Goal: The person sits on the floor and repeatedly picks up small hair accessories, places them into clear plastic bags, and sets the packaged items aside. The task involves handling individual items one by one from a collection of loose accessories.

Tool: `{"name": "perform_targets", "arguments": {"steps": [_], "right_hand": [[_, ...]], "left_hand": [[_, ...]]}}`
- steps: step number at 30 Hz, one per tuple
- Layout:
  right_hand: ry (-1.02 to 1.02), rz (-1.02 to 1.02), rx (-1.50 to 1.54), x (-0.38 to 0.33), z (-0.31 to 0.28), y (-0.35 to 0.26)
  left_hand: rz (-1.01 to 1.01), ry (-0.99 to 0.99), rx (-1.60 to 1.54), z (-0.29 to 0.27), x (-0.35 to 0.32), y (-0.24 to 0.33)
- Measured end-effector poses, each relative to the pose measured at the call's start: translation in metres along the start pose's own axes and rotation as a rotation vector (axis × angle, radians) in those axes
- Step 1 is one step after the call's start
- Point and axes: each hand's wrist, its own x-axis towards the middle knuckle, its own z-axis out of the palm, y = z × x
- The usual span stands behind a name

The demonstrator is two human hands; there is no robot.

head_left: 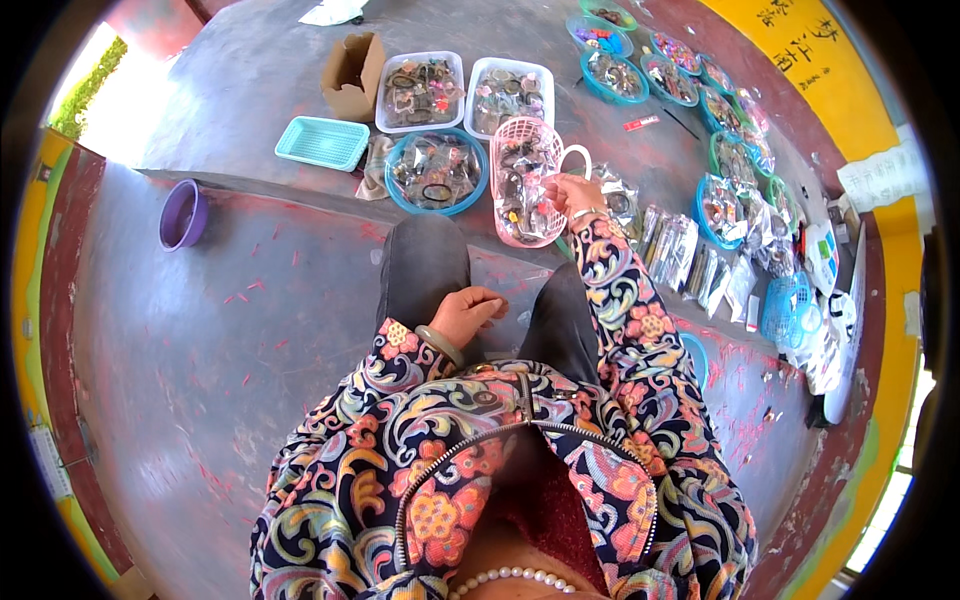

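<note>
At the right side of a pink plastic basket (527, 232) is my right hand (574, 196), its fingers curled in over the small bagged goods (522, 185) there. Whatever sits between those fingers is too small to make out. A white ring-shaped handle (577, 153) rises just beyond this hand. My left hand (467, 315), with a pale bangle at the wrist, rests near my left thigh. Its fingers are loosely stretched and hold nothing. Left of the pink basket stands a round blue basket (397, 196) of bagged items, some dark and ring-shaped.
Two white bins (384, 121) of bagged goods and a cardboard box (345, 78) stand behind, beside an aqua tray (322, 143). A purple basin (184, 216) is at left. Rows of clear packets (668, 246) and several baskets (614, 78) line the right side of the raised ledge.
</note>
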Motion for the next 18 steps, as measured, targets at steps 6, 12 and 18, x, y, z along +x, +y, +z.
{"name": "perform_targets", "arguments": {"steps": [6,12,18], "right_hand": [[0.102,-0.077,0.055,-0.049,-0.074,-0.002],[0.296,0.003,-0.065,-0.062,-0.163,0.033],[0.410,0.090,-0.291,-0.042,-0.196,0.086]], "left_hand": [[0.006,-0.046,0.019,-0.001,0.004,-0.007],[-0.021,-0.107,0.046,0.001,0.008,-0.013],[-0.040,-0.110,0.084,0.010,0.018,-0.020]]}}
